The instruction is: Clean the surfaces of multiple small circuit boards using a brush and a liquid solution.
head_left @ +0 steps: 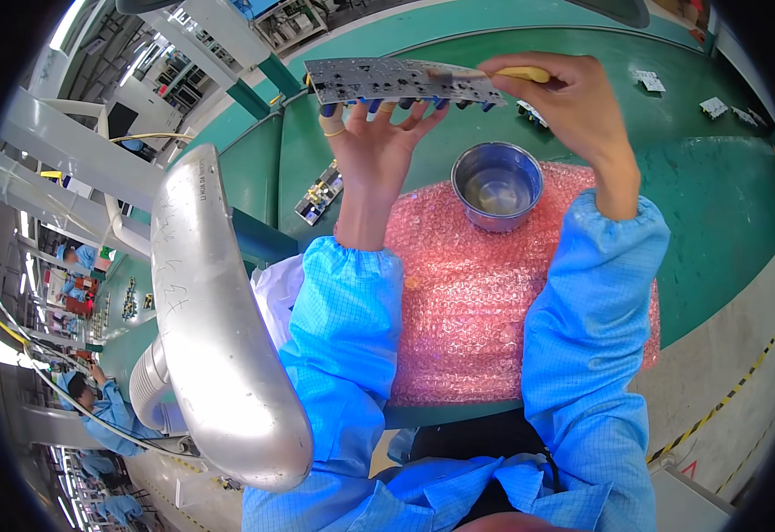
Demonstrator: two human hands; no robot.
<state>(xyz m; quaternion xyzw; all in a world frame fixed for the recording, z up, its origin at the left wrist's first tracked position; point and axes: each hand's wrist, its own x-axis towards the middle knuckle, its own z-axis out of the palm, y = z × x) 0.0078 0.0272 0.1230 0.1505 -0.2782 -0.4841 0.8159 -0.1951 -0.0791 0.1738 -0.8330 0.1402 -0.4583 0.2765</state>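
My left hand (378, 133) holds a grey circuit board (387, 80) up from below, its fingers spread under the near edge. The board's upper face carries many small dark spots, and blue parts stick out beneath it. In my right hand (582, 97) is a brush with a yellow handle (525, 74), pinched between thumb and fingers. The brush's tip lies over the right part of the board; whether it touches cannot be made out. Below the board stands a round metal bowl (498, 186) with some clear liquid in it.
Pink bubble wrap (467, 310) covers the near part of the green table (715, 222). A silver fume hood (219, 337) curves close by my left arm. Another small board (319, 193) lies left of my hand, and several white pieces (649, 82) lie far right.
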